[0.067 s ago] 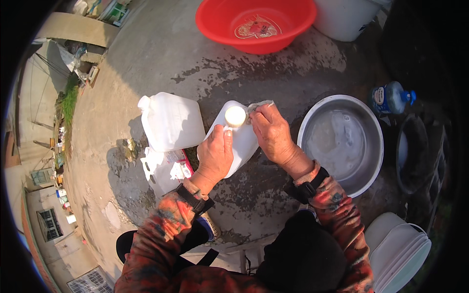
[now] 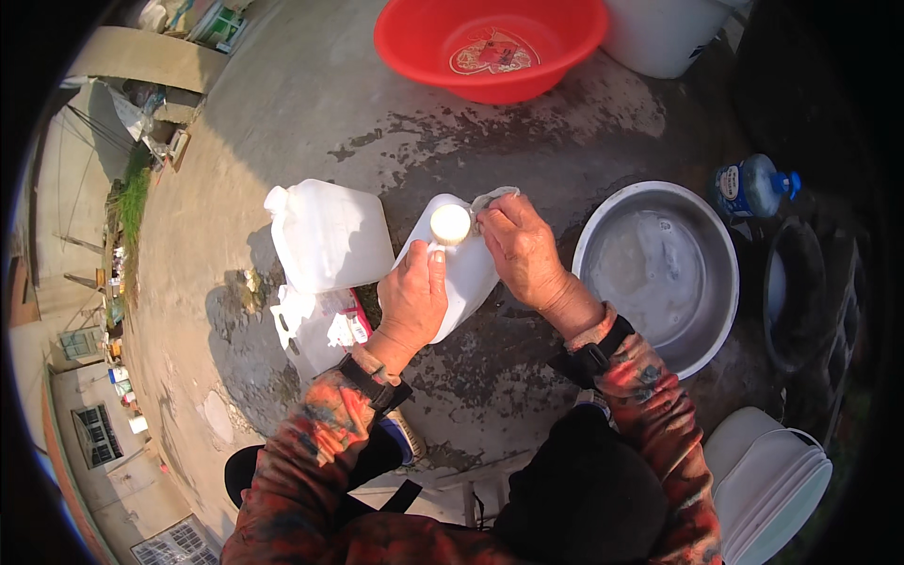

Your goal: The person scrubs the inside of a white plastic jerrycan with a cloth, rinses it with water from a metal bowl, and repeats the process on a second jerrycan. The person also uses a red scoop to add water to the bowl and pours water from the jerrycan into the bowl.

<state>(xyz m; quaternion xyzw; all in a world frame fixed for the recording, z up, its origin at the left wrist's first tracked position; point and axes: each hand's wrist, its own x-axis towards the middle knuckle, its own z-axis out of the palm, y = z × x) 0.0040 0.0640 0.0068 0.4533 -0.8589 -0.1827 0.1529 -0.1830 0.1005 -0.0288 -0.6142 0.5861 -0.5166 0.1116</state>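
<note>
My left hand (image 2: 412, 299) grips a white plastic jug (image 2: 461, 273) by its body, with the capped neck (image 2: 450, 224) pointing up toward me. My right hand (image 2: 521, 247) presses a small pale cloth (image 2: 492, 199) against the jug's upper side, beside the cap. A second white jug (image 2: 328, 235) stands on the concrete just left of the held one. A third white jug (image 2: 315, 328) with a red label lies below it, partly hidden by my left wrist.
A steel basin (image 2: 659, 273) of cloudy water sits right of my hands. A red plastic basin (image 2: 490, 45) and a white bucket (image 2: 664, 33) stand at the top. A blue-capped bottle (image 2: 750, 185) is at the far right, stacked white buckets (image 2: 767, 480) at the lower right. The concrete (image 2: 452, 151) is wet.
</note>
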